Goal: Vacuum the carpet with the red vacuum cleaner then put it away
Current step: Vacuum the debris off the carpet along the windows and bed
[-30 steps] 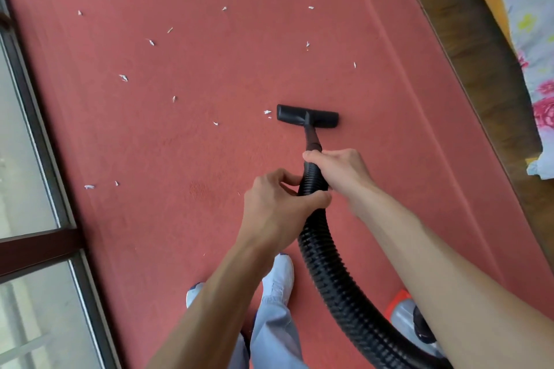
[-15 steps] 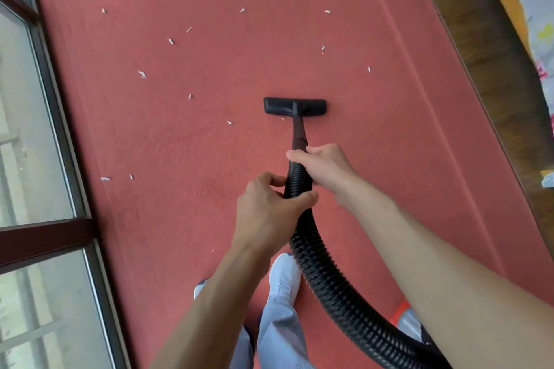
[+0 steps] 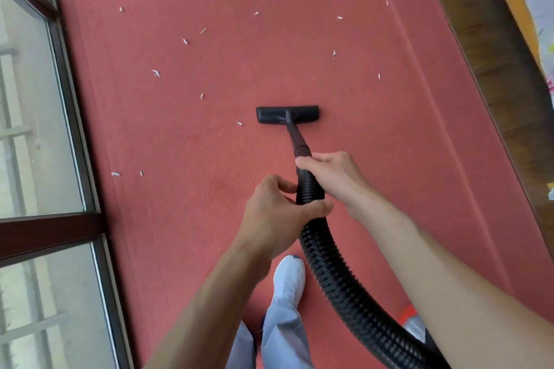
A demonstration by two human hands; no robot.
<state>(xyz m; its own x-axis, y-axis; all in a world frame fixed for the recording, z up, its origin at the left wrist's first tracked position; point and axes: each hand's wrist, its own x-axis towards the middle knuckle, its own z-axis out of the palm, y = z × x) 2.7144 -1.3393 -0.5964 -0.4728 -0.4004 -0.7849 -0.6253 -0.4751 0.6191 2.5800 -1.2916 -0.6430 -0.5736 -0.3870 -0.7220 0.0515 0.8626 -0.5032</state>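
grip: left hand, right hand, fingers curled round black ribbed hose
head: flat black nozzle; red carpet open to 12
edges: dark window frame 9, brown wood floor 2

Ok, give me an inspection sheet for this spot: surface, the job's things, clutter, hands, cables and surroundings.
Surface: red carpet, with one faint scuffed patch near the hands.
Job's things: black floor nozzle flat on the carpet, on a wand joined to a ribbed black hose; vacuum body only partly in view.
Clutter: small white scraps scattered ahead and left of the nozzle, the nearest just left of it.
Hands: right hand grips the hose top by the wand; left hand grips the hose just below.
Cables: nothing seen.
Surroundings: glass door with dark frame on the left; wooden floor on the right; white shoe below the hands.
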